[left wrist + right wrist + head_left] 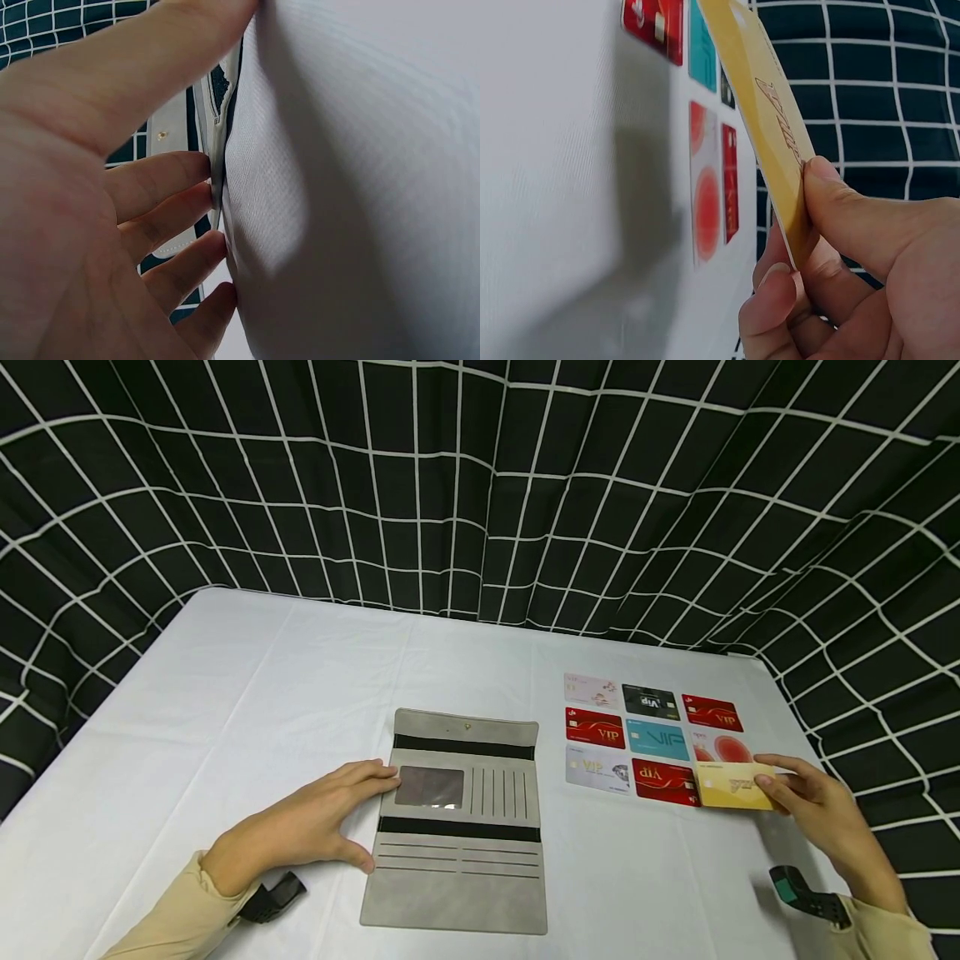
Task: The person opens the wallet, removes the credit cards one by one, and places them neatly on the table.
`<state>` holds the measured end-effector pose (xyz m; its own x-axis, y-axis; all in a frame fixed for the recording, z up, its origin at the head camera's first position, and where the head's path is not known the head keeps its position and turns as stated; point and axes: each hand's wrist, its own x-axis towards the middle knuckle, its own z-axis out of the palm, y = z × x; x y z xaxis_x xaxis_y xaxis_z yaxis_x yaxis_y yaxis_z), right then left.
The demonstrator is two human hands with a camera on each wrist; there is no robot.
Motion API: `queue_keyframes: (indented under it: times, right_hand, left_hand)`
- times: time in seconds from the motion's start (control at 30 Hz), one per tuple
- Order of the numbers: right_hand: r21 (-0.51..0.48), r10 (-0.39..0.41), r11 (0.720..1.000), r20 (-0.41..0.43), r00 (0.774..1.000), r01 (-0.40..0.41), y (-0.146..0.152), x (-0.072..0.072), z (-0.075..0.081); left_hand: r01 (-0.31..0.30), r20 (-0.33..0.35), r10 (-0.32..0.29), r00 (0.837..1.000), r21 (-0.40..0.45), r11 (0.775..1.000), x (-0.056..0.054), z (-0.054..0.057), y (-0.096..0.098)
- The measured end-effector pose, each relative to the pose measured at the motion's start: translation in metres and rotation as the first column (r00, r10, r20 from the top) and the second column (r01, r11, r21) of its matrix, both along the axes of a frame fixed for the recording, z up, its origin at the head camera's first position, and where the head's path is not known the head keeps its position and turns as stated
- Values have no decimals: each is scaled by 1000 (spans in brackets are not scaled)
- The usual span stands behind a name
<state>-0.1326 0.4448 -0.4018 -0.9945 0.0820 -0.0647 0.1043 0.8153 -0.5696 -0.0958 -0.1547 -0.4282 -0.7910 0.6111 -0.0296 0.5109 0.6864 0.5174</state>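
A grey wallet (498, 893) lies unfolded on the white table, showing card slots, a clear window and dark pockets. My left hand (311, 818) rests at the wallet's left side, thumb and fingers spread along its edge. In the left wrist view, the fingertips (214, 244) are right at that edge. My right hand (817, 802) pinches a yellow card (727, 783) by its right end. The right wrist view shows this yellow card (769, 112) raised and tilted above the tabletop, thumb on its printed face. A pale card with red circles (727, 747) is partly hidden behind it.
Several cards lie in rows right of the wallet: among them a teal card (657, 740), a black card (651, 702) and a red card (664, 782). The white table (285, 693) ends at a black curtain (420, 493) with white grid lines.
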Motion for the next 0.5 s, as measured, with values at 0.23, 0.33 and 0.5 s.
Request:
queue_keyframes:
  times: [0.23,0.33,0.5]
  right_hand:
    - [-16,-23,1000,23,999,23,9,1,-6]
    - [-12,-27,1000,39,999,28,12,0,-9]
    - [10,-36,999,96,995,35,16,-3,-13]
  left_hand:
    - [-4,5,4,1000,-4,1000,0,0,0]
    - [-3,5,3,1000,-1,1000,0,0,0]
    - [0,-2,0,1000,3,1000,0,0,0]
